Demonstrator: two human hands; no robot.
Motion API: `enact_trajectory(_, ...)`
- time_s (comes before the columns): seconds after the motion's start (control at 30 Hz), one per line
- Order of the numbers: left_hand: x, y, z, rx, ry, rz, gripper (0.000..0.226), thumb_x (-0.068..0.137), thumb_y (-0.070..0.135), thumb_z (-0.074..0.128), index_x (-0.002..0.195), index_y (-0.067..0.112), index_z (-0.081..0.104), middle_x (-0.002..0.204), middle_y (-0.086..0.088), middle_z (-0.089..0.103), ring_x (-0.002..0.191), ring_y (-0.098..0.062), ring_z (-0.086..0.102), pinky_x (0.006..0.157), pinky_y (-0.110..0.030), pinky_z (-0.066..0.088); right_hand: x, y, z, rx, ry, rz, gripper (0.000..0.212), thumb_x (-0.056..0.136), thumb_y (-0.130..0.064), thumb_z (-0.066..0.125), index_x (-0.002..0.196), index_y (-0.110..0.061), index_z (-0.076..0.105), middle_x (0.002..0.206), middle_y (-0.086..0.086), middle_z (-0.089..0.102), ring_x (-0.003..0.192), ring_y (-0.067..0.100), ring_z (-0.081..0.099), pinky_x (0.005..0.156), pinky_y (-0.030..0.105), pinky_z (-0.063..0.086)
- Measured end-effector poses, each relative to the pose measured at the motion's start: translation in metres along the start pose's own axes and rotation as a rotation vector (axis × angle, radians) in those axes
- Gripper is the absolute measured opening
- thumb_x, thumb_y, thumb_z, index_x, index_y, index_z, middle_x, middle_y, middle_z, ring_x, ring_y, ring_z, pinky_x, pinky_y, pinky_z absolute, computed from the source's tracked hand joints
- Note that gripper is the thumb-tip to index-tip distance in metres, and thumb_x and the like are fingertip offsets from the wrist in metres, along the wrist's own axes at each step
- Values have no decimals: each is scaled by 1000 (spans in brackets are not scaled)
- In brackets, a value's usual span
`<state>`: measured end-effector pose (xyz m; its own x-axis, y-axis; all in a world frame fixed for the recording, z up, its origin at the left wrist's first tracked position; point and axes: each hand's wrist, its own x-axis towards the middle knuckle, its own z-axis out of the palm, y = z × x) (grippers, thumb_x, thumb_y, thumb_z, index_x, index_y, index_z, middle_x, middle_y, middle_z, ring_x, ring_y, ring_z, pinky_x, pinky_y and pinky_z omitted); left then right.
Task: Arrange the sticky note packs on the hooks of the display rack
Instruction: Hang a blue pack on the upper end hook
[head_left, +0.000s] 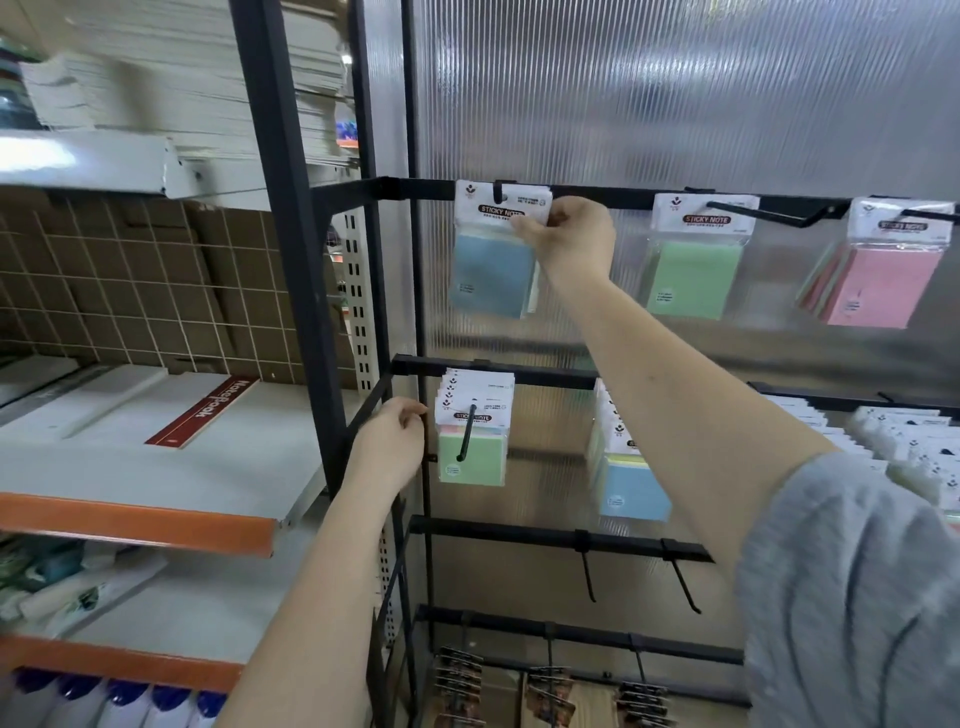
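Right hand (569, 236) is reaching up, arm extended, fingers pinching a pack header. Left hand (390, 447) is sitting lower, fingers curling around the rack's upright bar.

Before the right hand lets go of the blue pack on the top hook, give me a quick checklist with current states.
1. Right hand grips the blue pack by its header: ok.
2. Pack header is on the top hook: ok; the hook tip shows in front of the card.
3. Pack hangs straight: not ok, slightly tilted.
4. Left hand steadies the rack post: ok.
5. Neighbouring green pack is apart from the blue one: ok.
6. Pack pushed fully back on the hook: cannot tell.
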<state>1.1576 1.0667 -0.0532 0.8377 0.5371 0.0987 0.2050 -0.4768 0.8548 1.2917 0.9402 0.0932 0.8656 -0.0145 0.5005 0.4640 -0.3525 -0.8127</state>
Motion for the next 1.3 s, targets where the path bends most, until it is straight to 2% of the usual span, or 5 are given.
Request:
enact_trajectory(0.33,-5,7,-4,-13,39,-2,26,97,16,39,116,18,58,115,0,57,107,-36,58,90,-44,49,7,7,9,52,92,39,25,85,-30,68,93,-18,48,92,-5,55,76,10,50,58,19,35)
enact_trajectory(0.93,-5,1,10,-15,118,45,21,96,16,46,108,20,62,109,1,62,103,-15,56,89,-32,47,-127,144,-103,28,412,271,34,98,-24,40,71,-12,56,69,0,57,70,19,50,62,29,36)
enact_trajectory(1.0,-6,1,15,-2,116,41,20,95,17,48,109,20,63,112,-1,63,102,-15,57,81,-30,50,-137,167,-100,12,379,339,31,98,-20,38,80,-4,58,77,7,56,75,21,48,64,25,38)
enact_trajectory(1.13,-11,1,22,4,76,53,22,97,14,47,114,16,61,115,-3,61,84,-4,54,54,-12,36,-151,185,-94,-15,244,460,41,101,-20,37,138,-8,49,141,2,51,131,20,44,112,31,30)
enact_trajectory(1.3,-14,-2,26,23,65,47,21,97,13,46,110,16,62,113,-2,62,75,1,49,52,-13,33,-163,182,-88,33,147,471,41,101,-20,39,140,-11,46,138,-2,52,131,16,44,98,21,29)
